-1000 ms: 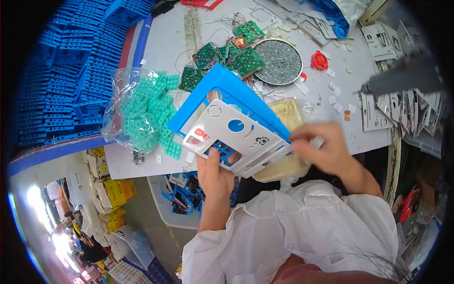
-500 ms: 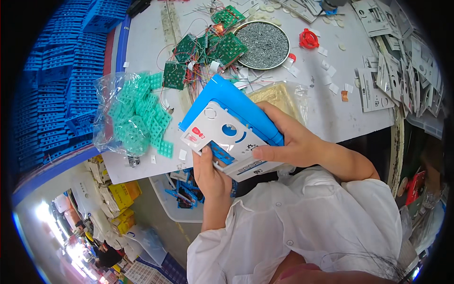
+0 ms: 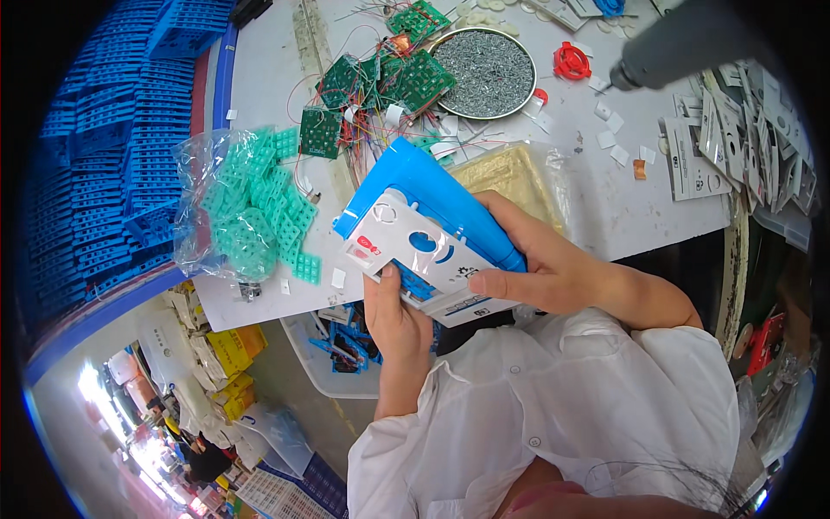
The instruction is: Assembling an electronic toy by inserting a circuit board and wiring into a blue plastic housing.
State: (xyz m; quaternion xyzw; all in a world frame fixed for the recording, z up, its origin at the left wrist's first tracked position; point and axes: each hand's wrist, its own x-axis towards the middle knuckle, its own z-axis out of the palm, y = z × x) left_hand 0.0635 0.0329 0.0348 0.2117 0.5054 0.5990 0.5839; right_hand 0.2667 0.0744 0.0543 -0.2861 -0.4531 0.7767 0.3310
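Note:
Both of my hands hold a blue plastic housing [image 3: 406, 169] with a white printed front panel [image 3: 399, 233] laid against it, tilted over the near edge of the table. My left hand [image 3: 399, 333] grips the lower left side, its thumb at the rectangular cutout in the panel. On the other side my right hand [image 3: 549, 264] is closed round the housing, thumb pressing on the white face and fingers behind the blue shell. A gap shows between panel and shell along the upper right side. The housing's inside is hidden.
Green circuit boards [image 3: 424, 82] with thin wires lie beside a round tray of small screws [image 3: 484, 112]. Bagged green keypads [image 3: 259, 208] sit left, near stacked blue housings [image 3: 95, 173]. A dark grey, thin-tipped powered screwdriver [image 3: 683, 48] hangs upper right, above white panels [image 3: 692, 160].
The dark grey screwdriver, barely showing at the top edge before, now reaches well into the upper right. My hands keep the same hold, with the housing tilted slightly differently.

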